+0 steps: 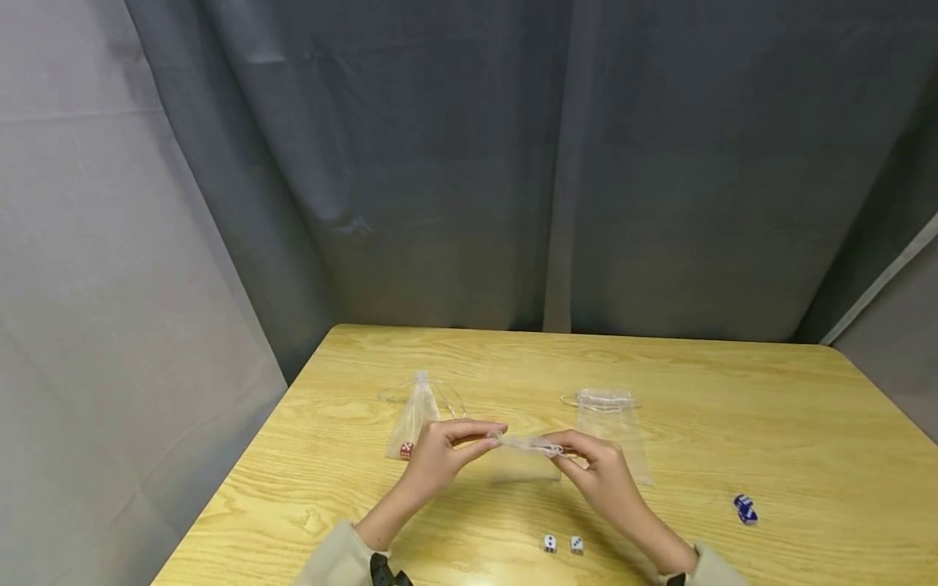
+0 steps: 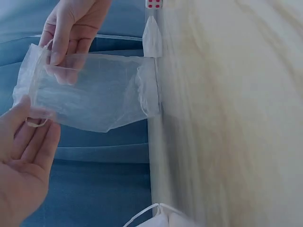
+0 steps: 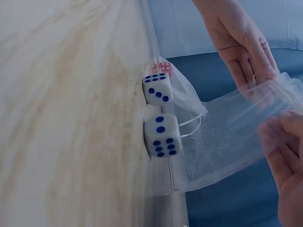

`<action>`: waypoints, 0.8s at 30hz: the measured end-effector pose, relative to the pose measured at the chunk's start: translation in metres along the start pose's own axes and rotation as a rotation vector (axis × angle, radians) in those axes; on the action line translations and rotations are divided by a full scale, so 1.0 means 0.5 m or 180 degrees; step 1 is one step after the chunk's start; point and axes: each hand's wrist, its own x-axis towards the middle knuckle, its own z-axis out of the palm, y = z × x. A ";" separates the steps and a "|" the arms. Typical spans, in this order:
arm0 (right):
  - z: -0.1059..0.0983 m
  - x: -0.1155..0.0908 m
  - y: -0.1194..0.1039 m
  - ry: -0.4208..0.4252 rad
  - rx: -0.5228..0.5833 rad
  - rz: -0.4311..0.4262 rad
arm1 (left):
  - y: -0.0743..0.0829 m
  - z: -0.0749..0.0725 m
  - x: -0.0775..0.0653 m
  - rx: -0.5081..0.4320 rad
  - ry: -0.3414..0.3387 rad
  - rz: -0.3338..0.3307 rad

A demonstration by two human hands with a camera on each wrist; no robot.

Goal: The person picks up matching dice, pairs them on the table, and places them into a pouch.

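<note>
Thumb and fingers of the left hand [image 1: 449, 449] pinch one corner of the sheer bag [image 2: 97, 92] at its mouth; those of the right hand [image 1: 604, 470] pinch the opposite corner, where the white drawstring [image 1: 548, 448] bunches beside the fingertips. Both hands hold the bag up off the tabletop [image 1: 293, 480], its body hanging down between them. No die shows inside it. From the head view the mouth looks like a thin, flat line; whether the two layers have parted at all, I cannot tell.

Just below the hands, on the near part of the tabletop, two white dice [image 1: 550, 544] sit side by side, slightly apart. Beyond the left hand stands a gathered bag [image 1: 419, 411], drawn tight at the top, with a red die [image 1: 406, 451] in its bottom corner. Beyond the right hand lies a flat bag [image 1: 614, 439]. Well off to the right, two blue dice [image 1: 745, 509] touch.

The step in hand appears to be working the bag's mouth open. The next move would call for rubbing the layers apart without losing either corner.
</note>
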 end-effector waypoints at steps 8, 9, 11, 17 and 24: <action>-0.020 0.004 0.002 -0.0248 -0.0181 -0.0174 | -0.010 0.002 -0.009 0.0414 0.0249 0.0736; -0.024 0.005 0.002 -0.0284 -0.0190 -0.0171 | -0.010 0.002 -0.010 0.0448 0.0285 0.0849; -0.030 0.007 0.000 -0.0319 -0.0197 -0.0171 | -0.010 0.003 -0.011 0.0459 0.0334 0.0994; -0.037 0.014 0.007 -0.0307 -0.0191 -0.0429 | -0.010 0.001 -0.013 0.0369 0.0292 0.0959; -0.036 0.017 0.018 -0.0312 -0.0042 -0.0693 | -0.015 0.001 -0.016 0.0408 0.0229 0.0965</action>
